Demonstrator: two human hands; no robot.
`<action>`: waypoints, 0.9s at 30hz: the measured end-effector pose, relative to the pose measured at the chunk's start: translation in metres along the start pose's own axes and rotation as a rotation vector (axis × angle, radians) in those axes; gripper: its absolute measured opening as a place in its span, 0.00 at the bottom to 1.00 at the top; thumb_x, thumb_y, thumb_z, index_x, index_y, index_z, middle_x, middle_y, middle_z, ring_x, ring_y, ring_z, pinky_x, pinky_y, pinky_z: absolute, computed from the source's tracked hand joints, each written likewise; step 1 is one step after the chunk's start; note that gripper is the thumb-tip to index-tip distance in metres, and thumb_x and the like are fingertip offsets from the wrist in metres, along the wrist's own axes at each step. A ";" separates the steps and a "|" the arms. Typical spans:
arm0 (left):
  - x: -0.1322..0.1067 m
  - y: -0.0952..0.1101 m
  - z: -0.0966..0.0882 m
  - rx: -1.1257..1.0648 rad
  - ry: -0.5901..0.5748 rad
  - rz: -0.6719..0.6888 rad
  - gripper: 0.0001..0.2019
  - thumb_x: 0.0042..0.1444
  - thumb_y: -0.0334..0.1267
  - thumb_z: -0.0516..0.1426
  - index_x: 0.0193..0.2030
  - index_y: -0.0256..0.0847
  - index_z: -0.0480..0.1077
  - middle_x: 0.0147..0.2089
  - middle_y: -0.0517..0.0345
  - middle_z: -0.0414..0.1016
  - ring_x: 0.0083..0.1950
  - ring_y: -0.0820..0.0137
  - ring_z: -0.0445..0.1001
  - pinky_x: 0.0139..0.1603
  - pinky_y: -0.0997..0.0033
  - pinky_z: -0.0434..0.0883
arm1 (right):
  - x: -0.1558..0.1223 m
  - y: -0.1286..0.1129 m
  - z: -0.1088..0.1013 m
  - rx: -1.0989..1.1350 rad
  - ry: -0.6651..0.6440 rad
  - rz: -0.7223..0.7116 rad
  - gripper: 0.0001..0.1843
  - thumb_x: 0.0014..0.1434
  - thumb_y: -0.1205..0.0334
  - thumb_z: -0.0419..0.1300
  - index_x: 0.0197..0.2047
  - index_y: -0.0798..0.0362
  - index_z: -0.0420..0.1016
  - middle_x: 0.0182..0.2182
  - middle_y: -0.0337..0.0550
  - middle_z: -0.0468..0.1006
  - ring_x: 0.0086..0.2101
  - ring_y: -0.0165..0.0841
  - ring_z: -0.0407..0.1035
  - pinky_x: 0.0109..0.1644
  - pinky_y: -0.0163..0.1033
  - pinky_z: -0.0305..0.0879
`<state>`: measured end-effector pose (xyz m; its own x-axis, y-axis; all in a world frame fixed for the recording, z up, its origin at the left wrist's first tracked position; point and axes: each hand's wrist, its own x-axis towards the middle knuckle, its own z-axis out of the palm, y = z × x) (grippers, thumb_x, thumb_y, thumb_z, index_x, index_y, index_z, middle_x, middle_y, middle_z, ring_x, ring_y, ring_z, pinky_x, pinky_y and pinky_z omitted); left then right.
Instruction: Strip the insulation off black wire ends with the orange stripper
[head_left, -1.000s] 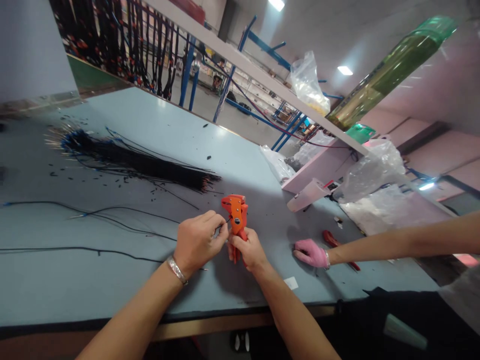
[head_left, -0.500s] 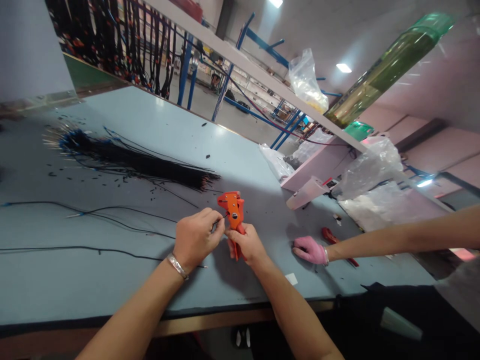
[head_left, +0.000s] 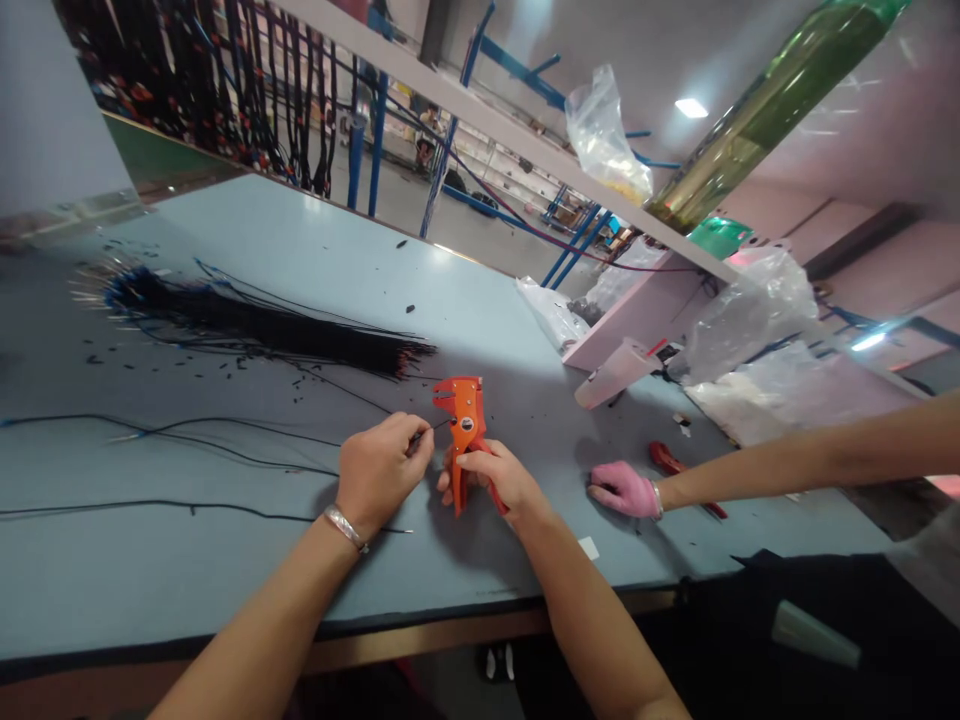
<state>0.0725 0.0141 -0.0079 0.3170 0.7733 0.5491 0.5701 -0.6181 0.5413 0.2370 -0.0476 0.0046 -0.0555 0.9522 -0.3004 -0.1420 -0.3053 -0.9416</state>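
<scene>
My right hand (head_left: 491, 477) grips an orange-red wire stripper (head_left: 465, 412) by its handles, which are spread apart; its jaws point left and gape. Pinched in my left hand (head_left: 381, 465) is a thin black wire (head_left: 440, 425), its end reaching toward the stripper's side. Whether that end touches the tool I cannot tell. Beyond my left hand lies a thick bundle of black wires (head_left: 300, 330), with blue sleeves and metal pins at its left end. Several single black wires (head_left: 225, 507) stretch across the table left of my left hand.
At right, a co-worker's pink-gloved hand (head_left: 624, 490) rests on the table (head_left: 262, 570) near a red-handled tool (head_left: 667, 460). A translucent plastic cup (head_left: 615, 375) lies tilted by the shelf. Small black scraps (head_left: 296, 385) are scattered around the bundle. Plastic bags (head_left: 750, 310) pile up at right.
The stripper's handles have spread and its jaws have opened. My left hand has drawn slightly left, away from the tool, with the wire. The whole view has shifted a little.
</scene>
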 end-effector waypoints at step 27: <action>-0.002 0.001 -0.005 -0.103 0.059 0.029 0.07 0.57 0.36 0.55 0.31 0.41 0.75 0.28 0.64 0.75 0.26 0.78 0.70 0.29 0.77 0.61 | -0.006 0.003 0.007 -0.018 0.090 -0.108 0.13 0.46 0.60 0.61 0.36 0.57 0.71 0.24 0.42 0.77 0.23 0.35 0.73 0.30 0.40 0.70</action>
<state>0.0691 0.0113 -0.0051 0.2852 0.7474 0.6001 0.4793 -0.6534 0.5859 0.2302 -0.0548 0.0044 0.0481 0.9767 -0.2091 -0.1244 -0.2019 -0.9715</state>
